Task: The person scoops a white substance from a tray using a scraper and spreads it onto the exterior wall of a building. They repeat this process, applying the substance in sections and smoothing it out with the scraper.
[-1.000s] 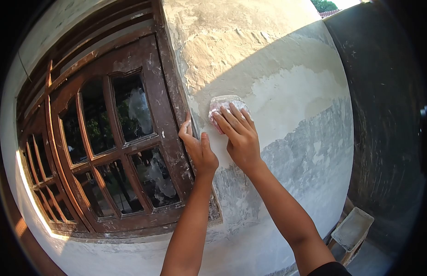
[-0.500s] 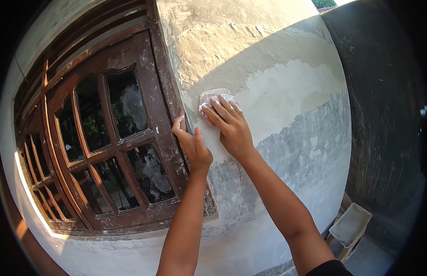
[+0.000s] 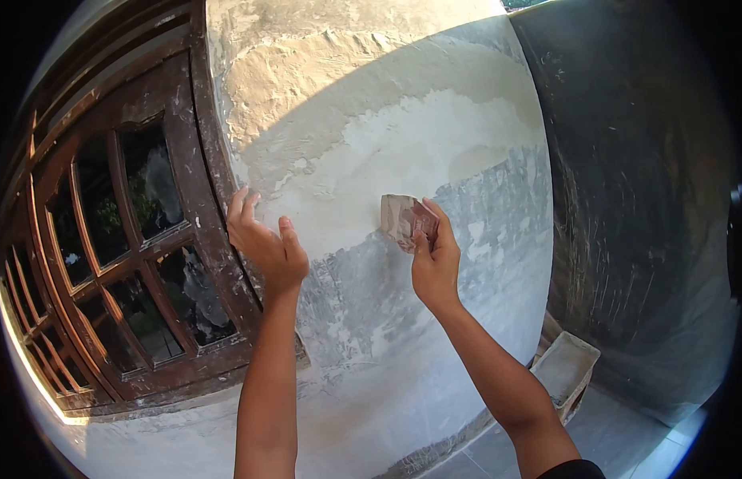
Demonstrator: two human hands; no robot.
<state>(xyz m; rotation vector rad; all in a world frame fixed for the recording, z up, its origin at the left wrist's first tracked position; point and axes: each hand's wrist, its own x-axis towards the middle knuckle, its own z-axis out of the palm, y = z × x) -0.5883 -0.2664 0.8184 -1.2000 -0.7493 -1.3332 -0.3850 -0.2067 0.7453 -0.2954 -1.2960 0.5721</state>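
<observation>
In my right hand [image 3: 440, 271] is a flat, reddish putty spreader [image 3: 401, 219], its left part smeared with pale grey plaster. Thumb and fingers pinch its right side, and it is held tilted in front of the wall [image 3: 475, 128]. My left hand [image 3: 265, 246] holds nothing; its fingers are apart, with the fingertips close to the edge of the brown window frame [image 3: 214, 136]. Behind the hands, a smooth pale coat of plaster covers the wall's middle, with rough sunlit plaster above and bluish-grey, patchy surface below.
To the left, a wooden window [image 3: 135, 263] has dark panes with whitish smears. A dark sheet [image 3: 626, 199] hangs along the right side. Low at the right, a pale rectangular tray [image 3: 569, 363] stands above the tiled floor [image 3: 618, 435].
My right hand has drawn the putty spreader off the wall, lower, and turned it so its smeared face shows. My left hand has opened out beside the window frame. The view has shifted right.
</observation>
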